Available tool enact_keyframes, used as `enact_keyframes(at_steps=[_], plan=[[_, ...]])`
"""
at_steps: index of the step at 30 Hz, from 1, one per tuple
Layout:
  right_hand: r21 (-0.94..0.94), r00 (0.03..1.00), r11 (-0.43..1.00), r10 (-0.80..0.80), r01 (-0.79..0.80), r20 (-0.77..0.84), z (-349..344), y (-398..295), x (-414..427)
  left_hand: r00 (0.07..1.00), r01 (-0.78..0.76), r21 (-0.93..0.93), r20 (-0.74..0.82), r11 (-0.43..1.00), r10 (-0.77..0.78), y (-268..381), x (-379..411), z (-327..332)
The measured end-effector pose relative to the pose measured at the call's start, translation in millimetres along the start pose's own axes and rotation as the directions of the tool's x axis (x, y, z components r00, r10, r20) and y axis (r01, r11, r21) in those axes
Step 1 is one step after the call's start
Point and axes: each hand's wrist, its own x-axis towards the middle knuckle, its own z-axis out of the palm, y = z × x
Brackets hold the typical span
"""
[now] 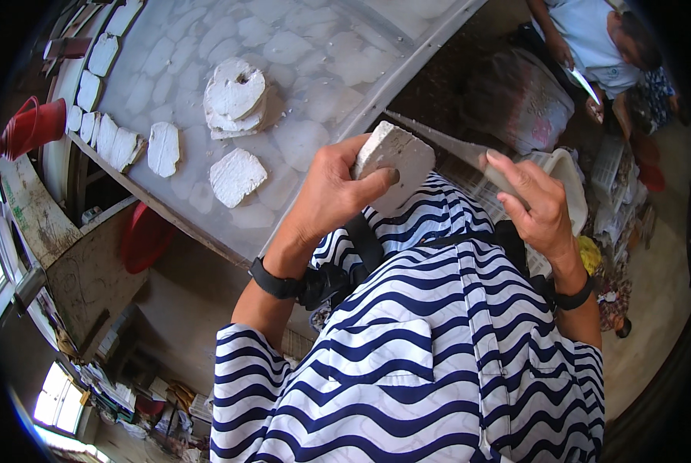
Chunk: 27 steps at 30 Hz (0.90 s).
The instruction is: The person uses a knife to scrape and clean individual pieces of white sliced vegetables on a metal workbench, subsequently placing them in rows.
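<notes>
My left hand (pixel 345 182) grips a thick, flat white slab (pixel 400 162), its thumb across the near face. In my right hand (pixel 533 202) is the handle of a knife (pixel 449 142), whose long blade points left and passes behind the slab's upper right edge. Whether the blade touches the slab I cannot tell. On the plastic-covered table (pixel 200 226) stands a stack of similar white slabs (pixel 235 95), the top one with a dark hole. A loose slab (pixel 238 176) lies nearer me, with another (pixel 163 149) to its left.
More slabs (pixel 102 55) line the table's left edge, by a red bucket (pixel 35 127). At upper right a person (pixel 597 46) holds a knife. A large sack (pixel 516 104), a pale plastic tub (pixel 568 185) and crates are beyond my right hand. A red basin (pixel 143 237) is below the table's left edge.
</notes>
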Motion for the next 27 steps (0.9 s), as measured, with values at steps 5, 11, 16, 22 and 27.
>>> enact_keyframes(at_steps=[5, 11, 16, 22, 27], plan=[[0.028, 0.999, 0.999, -0.039, 0.038, 0.037, 5, -4, -3, 0.955, -0.189, 0.403, -0.138, 0.896, 0.263, 5, -2, 8], [-0.006, 0.997, 0.998, -0.062, 0.062, 0.042, 3, -6, -5, 0.945, -0.202, 0.409, -0.156, 0.89, 0.286, 2, -2, 12], [-0.069, 0.998, 0.996, -0.055, 0.056, 0.021, 4, -11, -6, 0.947, -0.18, 0.448, -0.16, 0.876, 0.277, 1, -1, 15], [-0.111, 0.999, 0.993, -0.021, 0.024, 0.027, 4, -17, 1, 0.944, -0.215, 0.374, -0.157, 0.902, 0.29, 4, -1, 23], [-0.051, 0.998, 0.998, -0.04, 0.042, 0.037, 4, -14, -5, 0.958, -0.142, 0.35, -0.187, 0.926, 0.217, 3, -3, 22]])
